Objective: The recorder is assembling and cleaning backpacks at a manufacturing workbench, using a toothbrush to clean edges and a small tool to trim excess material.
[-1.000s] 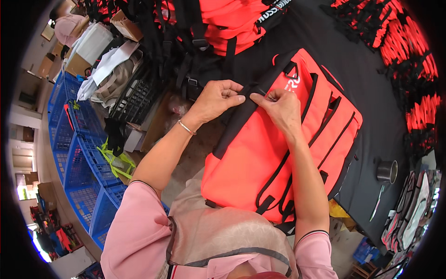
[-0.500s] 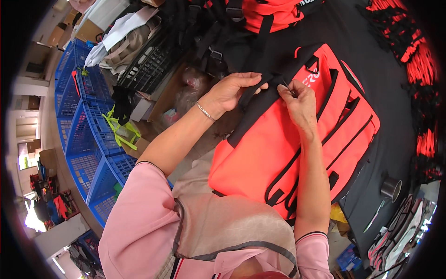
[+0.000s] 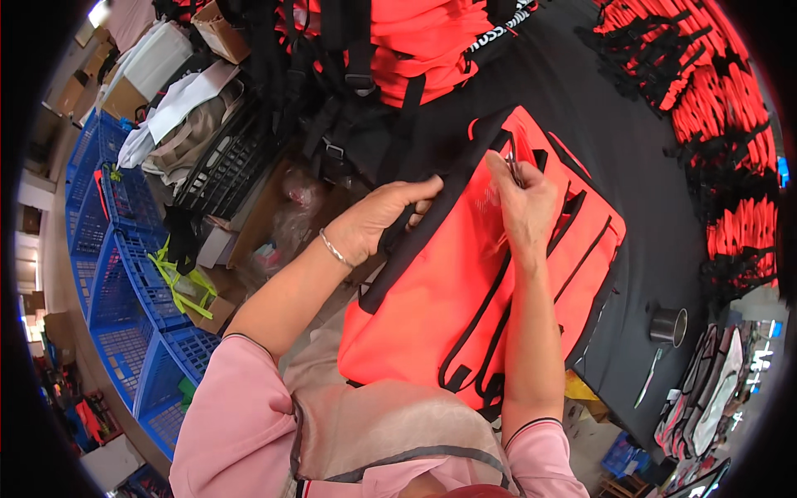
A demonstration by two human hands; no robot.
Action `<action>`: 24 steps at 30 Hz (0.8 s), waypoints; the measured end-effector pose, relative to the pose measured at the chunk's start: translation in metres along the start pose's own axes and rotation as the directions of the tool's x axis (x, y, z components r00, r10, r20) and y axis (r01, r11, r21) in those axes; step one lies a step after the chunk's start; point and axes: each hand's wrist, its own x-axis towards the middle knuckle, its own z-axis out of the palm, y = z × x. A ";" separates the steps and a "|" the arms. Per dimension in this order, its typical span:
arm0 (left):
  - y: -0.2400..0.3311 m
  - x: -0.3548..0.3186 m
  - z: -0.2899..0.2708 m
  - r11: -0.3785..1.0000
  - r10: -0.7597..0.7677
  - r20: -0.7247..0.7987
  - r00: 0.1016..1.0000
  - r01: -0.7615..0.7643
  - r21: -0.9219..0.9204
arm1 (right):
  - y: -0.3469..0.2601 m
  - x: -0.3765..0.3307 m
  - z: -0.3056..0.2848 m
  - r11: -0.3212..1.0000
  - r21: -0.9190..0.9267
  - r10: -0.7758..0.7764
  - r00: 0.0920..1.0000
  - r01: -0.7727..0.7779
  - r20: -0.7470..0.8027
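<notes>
An orange-red bag (image 3: 407, 319) with black trim lies tilted over the table edge and against my lap. My left hand (image 3: 374, 217) is closed on the black edge band (image 3: 436, 224) along the bag's left side, thumb on top and fingers curled under. Over the bag's upper panel, my right hand (image 3: 527, 203) is closed around small metal thread snips (image 3: 515, 166), mostly hidden by the fingers. The tips of the snips point up toward the bag's far corner. Black straps and piping (image 3: 490, 332) run down the bag's right part.
Orange-red bags with black straps (image 3: 423, 41) are piled at the far side of the dark table (image 3: 639, 224). More orange-red pieces (image 3: 714, 108) are stacked at right. A metal cup (image 3: 667, 326) stands near the right edge. Blue crates (image 3: 124, 332) and a black crate (image 3: 237, 149) are at left.
My right hand with the snips has moved away from the black band, onto the orange panel. My left hand has shifted down along the band. The view has turned slightly.
</notes>
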 end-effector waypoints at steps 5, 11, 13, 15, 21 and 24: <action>-0.015 -0.016 0.034 0.926 0.361 -0.190 0.913 -0.325 0.194 | -0.019 0.014 0.001 0.915 -0.397 -0.061 0.998 0.069 0.034; -0.044 -0.039 0.066 0.111 0.860 0.117 0.496 -0.407 0.906 | 0.023 0.000 -0.025 0.996 -0.024 -0.077 0.992 0.080 0.103; -0.052 -0.042 0.069 0.072 0.863 0.168 0.477 -0.445 0.893 | 0.031 -0.017 -0.030 0.946 0.322 -0.098 0.983 0.044 0.154; -0.053 -0.041 0.070 -0.025 0.864 0.265 0.427 -0.490 0.871 | 0.056 -0.011 -0.040 0.922 0.385 -0.114 0.980 0.043 0.164; -0.062 -0.063 0.006 0.574 0.558 0.035 0.829 -0.416 0.705 | 0.064 -0.003 -0.050 0.795 0.607 -0.130 0.979 0.007 0.158; -0.096 -0.077 -0.013 0.834 0.284 0.030 0.958 -0.262 0.485 | 0.065 -0.003 -0.051 0.802 0.598 -0.101 0.981 -0.019 0.167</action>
